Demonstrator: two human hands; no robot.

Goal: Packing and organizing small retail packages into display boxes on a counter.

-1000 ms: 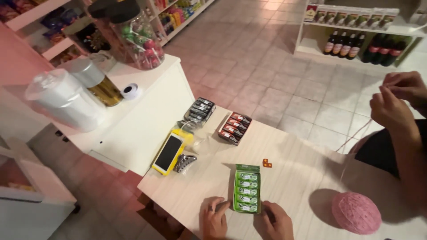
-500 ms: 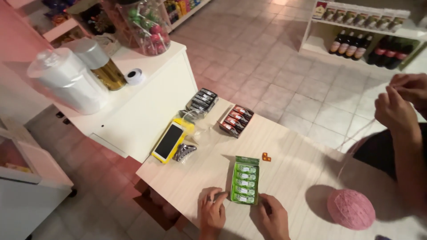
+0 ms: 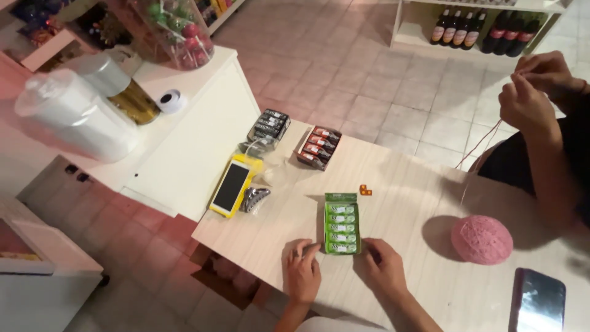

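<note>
The green cardboard display box of small green packets [image 3: 342, 223] lay open near the front edge of the pale wood-grain desk [image 3: 405, 184], its packets in one neat filled column, so the arranging looked about finished to me, with only squaring it up left. Your left hand [image 3: 303, 270] rested flat beside its lower left corner, fingertips touching it, grasping nothing; your right hand [image 3: 385, 268] lay loosely curled by the lower right corner, also empty. Farther off, a red box of packets [image 3: 318, 147] and a black one [image 3: 268, 125] sat filled.
</note>
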